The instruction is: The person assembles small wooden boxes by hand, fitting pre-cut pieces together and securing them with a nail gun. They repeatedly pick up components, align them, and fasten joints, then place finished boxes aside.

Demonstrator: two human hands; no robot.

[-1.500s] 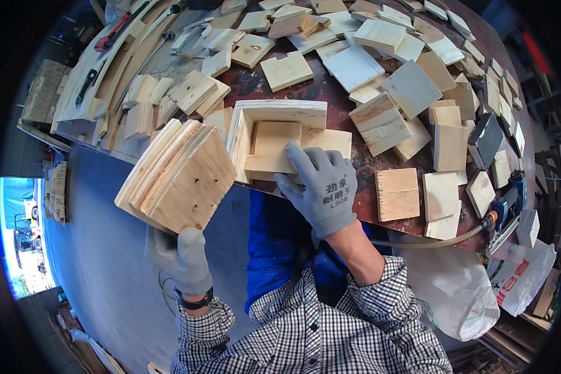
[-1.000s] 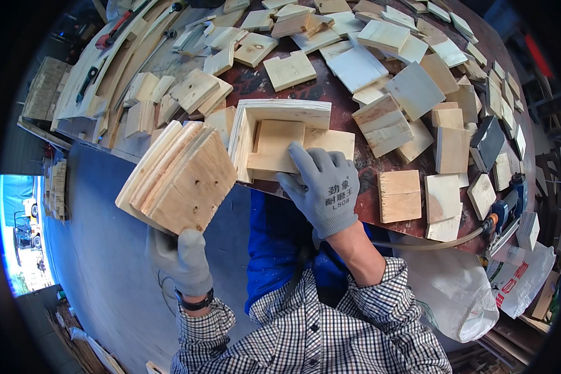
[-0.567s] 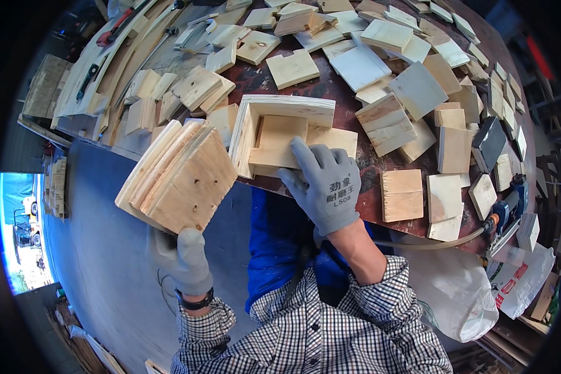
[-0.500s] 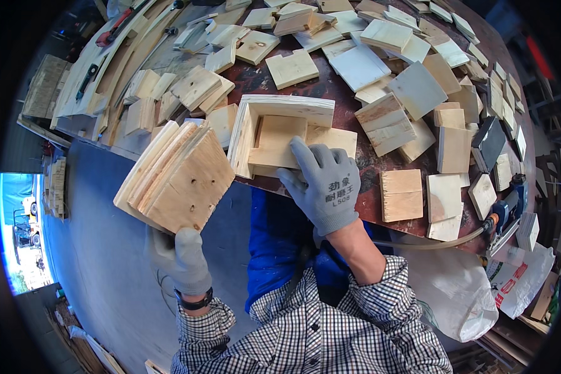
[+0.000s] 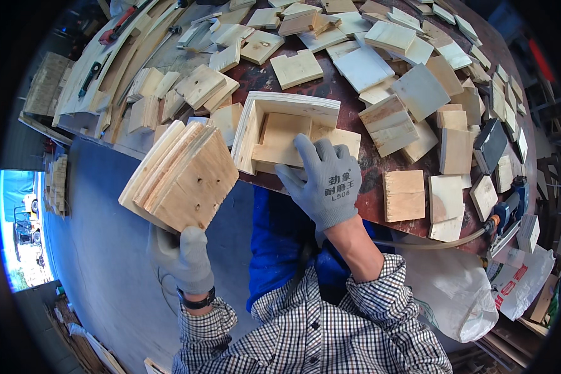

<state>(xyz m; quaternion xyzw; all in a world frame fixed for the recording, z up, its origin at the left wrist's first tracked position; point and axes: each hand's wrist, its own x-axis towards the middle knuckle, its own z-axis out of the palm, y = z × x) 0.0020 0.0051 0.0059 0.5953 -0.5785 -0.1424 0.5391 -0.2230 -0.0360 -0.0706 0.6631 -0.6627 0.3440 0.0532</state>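
Observation:
My left hand (image 5: 190,258), in a grey glove, is closed around the lower end of a stack of wooden blocks (image 5: 196,181). It holds them tilted, off the table's near edge; the front block has several small dark holes. My right hand (image 5: 324,187), also gloved, has its fingers over a flat wooden block (image 5: 283,134), with the thumb at the near side. The fingertips' undersides are hidden. That block lies inside a plywood corner frame (image 5: 293,103) with a far wall and a left wall. Another wooden piece (image 5: 343,139) extends to the right beneath the fingers.
Loose wooden blocks (image 5: 389,124) cover much of the dark red table (image 5: 373,165). Long wooden strips (image 5: 109,75) lie at the left, with a red-handled tool (image 5: 115,28). A blue power tool (image 5: 511,206) with a hose is at the right edge, above white sacks (image 5: 461,293).
The view has shifted slightly, so everything sits a little to the right. Both hands keep nearly the same pose, the left still holding the stack, the right still at the frame.

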